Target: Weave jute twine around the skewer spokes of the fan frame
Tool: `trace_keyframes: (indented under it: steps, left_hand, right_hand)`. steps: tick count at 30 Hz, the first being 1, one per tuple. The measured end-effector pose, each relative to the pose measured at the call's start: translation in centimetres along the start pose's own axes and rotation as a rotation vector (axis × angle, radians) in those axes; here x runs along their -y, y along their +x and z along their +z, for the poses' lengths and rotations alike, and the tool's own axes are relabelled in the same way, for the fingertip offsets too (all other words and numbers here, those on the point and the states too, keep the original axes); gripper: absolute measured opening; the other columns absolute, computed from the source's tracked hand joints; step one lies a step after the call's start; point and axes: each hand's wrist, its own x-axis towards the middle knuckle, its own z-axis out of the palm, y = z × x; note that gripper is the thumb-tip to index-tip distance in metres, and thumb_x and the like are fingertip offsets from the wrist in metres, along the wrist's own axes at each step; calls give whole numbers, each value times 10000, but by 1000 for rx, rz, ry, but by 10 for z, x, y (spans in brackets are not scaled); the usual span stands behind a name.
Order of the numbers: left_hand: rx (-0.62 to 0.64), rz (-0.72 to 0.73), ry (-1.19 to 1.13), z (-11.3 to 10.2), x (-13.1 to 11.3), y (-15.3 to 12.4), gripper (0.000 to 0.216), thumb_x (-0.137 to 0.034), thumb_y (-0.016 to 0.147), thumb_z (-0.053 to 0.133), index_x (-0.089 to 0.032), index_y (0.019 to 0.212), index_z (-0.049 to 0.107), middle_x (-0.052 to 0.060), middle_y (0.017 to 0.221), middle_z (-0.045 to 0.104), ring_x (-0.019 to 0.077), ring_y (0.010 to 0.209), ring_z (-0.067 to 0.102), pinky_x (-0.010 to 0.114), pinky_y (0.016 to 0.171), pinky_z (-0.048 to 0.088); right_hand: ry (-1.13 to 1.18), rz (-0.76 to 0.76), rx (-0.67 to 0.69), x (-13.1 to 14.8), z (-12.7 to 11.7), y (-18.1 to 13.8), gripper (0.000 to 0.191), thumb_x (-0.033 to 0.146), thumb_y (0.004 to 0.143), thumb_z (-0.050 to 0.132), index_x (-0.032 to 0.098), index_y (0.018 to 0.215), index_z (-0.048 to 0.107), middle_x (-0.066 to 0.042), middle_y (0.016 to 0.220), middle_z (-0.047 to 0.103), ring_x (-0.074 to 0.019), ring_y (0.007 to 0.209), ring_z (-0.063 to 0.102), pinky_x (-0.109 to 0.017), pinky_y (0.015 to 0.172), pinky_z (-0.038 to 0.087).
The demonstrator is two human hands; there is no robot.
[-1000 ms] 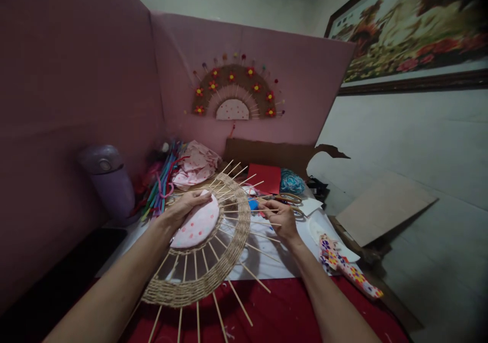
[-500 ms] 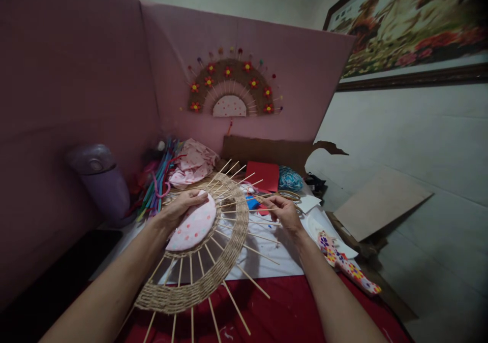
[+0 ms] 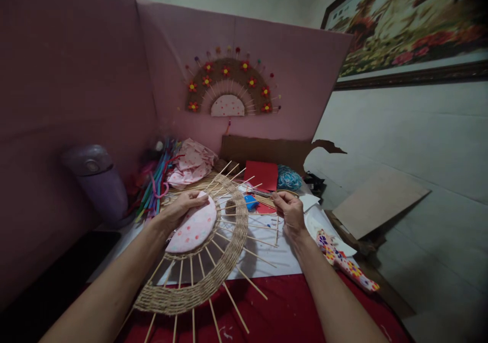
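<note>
A half-round woven fan [image 3: 238, 231] of thin wooden sticks and natural twine is tilted in front of me. At its centre is a half-disc [image 3: 192, 226] covered in pink dotted cloth. My left hand [image 3: 186, 206] grips the half-disc's upper edge, thumb on the front. Bare stick ends [image 3: 251, 282] fan out past the woven band. To the right of the stick ends, my right hand [image 3: 288, 212] is closed in a pinch; what lies between its fingertips is too small to make out. A thin strand hangs just below those fingers. Scissors lie partly hidden behind the right hand.
A finished fan with red flowers [image 3: 225, 71] is fixed to the pink board [image 3: 305, 68]. Behind my hands lie crumpled dotted cloth [image 3: 192, 162], pipe cleaners [image 3: 154, 180], a red sheet [image 3: 261, 175] and blue yarn [image 3: 288, 178]. A purple bottle [image 3: 101, 185] stands left; a flower-patterned piece [image 3: 346, 264] lies right.
My right hand has drawn away from the stick tips, slightly to the right, with fingers still pinched. The left hand and the woven fan have stayed nearly in place.
</note>
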Motion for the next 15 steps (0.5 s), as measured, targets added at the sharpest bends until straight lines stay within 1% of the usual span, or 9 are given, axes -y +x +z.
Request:
trace_keyframes:
  steps: [5,8,11,15]
  left_hand:
    - [-31,4,4,3,-1,-1,217,-302,649,673,-148,697,529,1,558,560,72,394,496,161,360,311]
    - [-40,6,-21,3,-1,0,222,-301,651,677,-146,714,530,4,561,570,85,397,514,165,359,328]
    - [-74,18,-61,2,-1,2,224,-293,659,683,-149,710,519,-7,548,569,84,390,514,162,361,342]
    - [-108,32,-131,1,0,4,192,-261,665,684,-139,723,548,3,569,588,79,411,518,159,382,360]
  right_hand:
    - [17,-102,6,-1,-2,-1,241,353,679,678,161,620,546,60,496,388,-40,425,258,-208,391,156]
    - [16,-112,41,0,-1,-3,225,342,685,676,162,621,556,60,489,382,-43,428,258,-214,397,153]
    - [46,-48,131,2,0,-4,265,356,698,660,158,579,531,62,474,350,-39,414,228,-218,393,124]
    - [169,128,208,1,2,-5,311,348,690,663,165,538,464,74,439,307,-34,392,203,-207,385,93]
